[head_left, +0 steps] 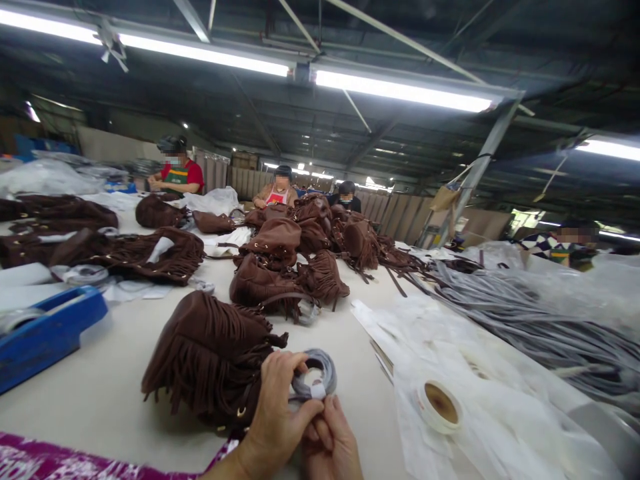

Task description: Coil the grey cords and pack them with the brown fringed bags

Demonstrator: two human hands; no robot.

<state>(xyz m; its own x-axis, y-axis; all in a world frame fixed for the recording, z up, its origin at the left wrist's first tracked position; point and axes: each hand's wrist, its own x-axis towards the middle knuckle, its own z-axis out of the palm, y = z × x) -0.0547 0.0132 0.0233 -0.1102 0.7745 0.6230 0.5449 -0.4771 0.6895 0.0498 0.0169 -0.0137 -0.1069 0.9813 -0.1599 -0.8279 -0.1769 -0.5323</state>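
Observation:
My left hand (276,408) grips a small coil of grey strap (327,368) from its left side, thumb below and fingers curled over the top edge. A white band (317,391) sits across the lower part of the coil. At that band my right hand (334,441) pinches with thumb and fingertips close to my left thumb. Just behind and left of my hands lies a dark brown fringed bag (200,353) on the pale table (115,400). What my right fingertips hold behind the thumb is partly hidden.
More brown fringed bags (273,243) are heaped further back. A blue tape dispenser (55,333) stands at left. At right are a tape roll (440,407) on white sheets (480,373) and a pile of grey straps (520,313). Several people work beyond the table.

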